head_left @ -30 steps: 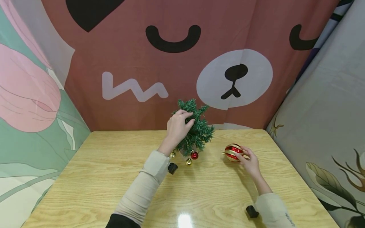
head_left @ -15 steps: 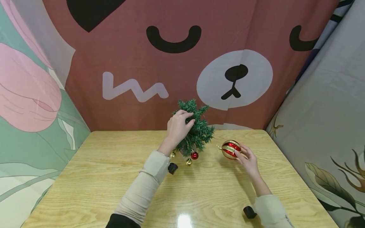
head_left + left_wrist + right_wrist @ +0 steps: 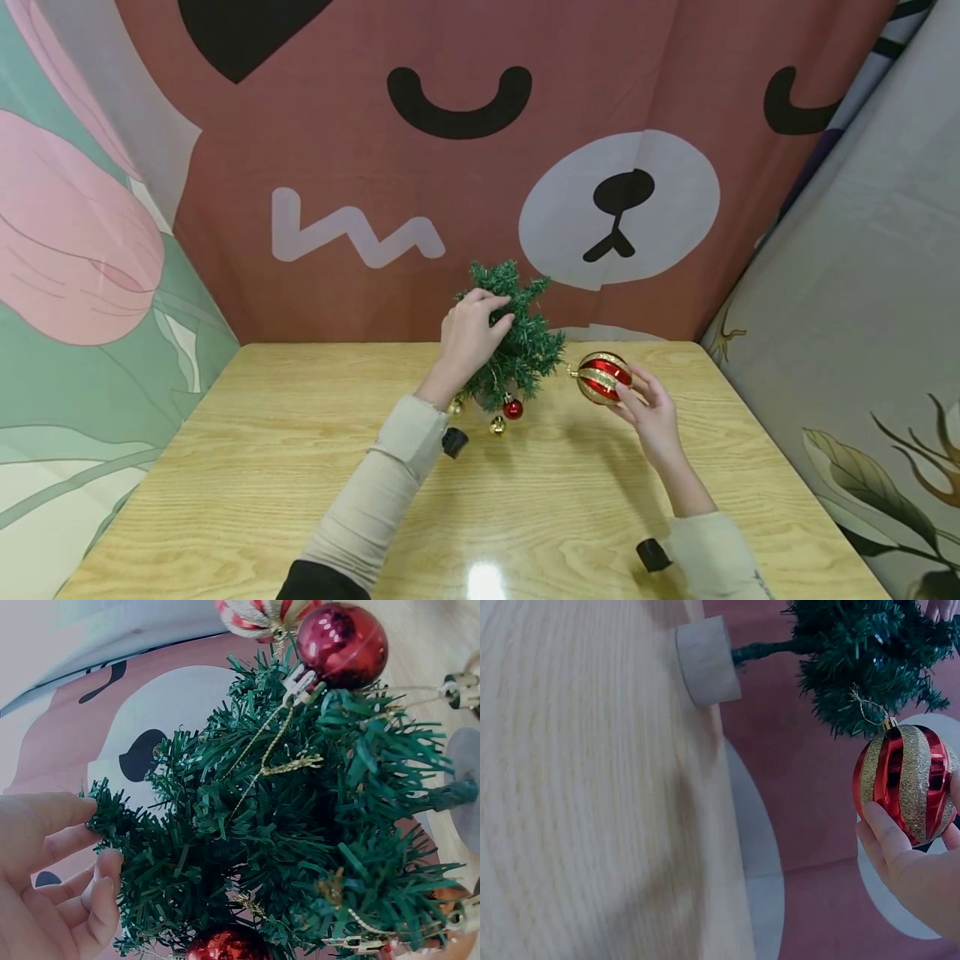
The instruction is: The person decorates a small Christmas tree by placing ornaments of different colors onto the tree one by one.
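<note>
A small artificial Christmas tree stands near the table's back edge. At its upper left, my left hand holds a branch tip between thumb and curved fingers. My right hand grips a large red bauble with glittery gold stripes, raised off the table just right of the tree. The bauble's gold cap and cord point toward the branches in the right wrist view. Low on the tree hang a small shiny red ball and gold balls. Another red ball shows in the left wrist view.
The wooden table ends at a curtain with a bear print right behind the tree. The tree's round pale base stands near that edge. A black wrist-camera block sits by the left cuff, another black block by the right.
My right hand has lifted the striped bauble and brought it left, closer to the tree's branches. My left hand stays in the same place on the tree.
</note>
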Demonstrator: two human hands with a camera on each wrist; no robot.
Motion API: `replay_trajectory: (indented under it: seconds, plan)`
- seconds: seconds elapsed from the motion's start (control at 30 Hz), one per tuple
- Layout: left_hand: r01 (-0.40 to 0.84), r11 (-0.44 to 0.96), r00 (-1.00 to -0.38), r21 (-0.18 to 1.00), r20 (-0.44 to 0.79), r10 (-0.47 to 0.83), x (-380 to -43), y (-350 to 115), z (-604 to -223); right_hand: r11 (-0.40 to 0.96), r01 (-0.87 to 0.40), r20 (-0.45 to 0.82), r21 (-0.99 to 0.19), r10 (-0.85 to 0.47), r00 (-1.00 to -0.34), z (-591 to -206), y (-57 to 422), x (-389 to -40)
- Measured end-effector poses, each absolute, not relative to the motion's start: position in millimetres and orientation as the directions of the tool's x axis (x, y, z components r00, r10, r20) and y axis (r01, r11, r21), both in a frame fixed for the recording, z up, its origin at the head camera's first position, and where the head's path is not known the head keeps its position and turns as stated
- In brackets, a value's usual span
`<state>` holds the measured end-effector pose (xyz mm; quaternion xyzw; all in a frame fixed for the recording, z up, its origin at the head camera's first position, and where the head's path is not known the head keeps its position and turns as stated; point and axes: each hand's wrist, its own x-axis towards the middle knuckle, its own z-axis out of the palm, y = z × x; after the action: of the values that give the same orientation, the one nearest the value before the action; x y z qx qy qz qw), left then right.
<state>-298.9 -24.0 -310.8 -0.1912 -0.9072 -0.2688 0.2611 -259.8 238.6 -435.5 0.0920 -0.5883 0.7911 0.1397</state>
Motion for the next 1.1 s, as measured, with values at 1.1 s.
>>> replay_trajectory:
  seconds: [1.1]
  plan:
    - [0.51, 0.766, -0.767, 0.391, 0.611, 0.198, -298, -25, -312, -0.367, -0.433, 0.399, -0.823, 0.17, -0.901, -385, 200, -256]
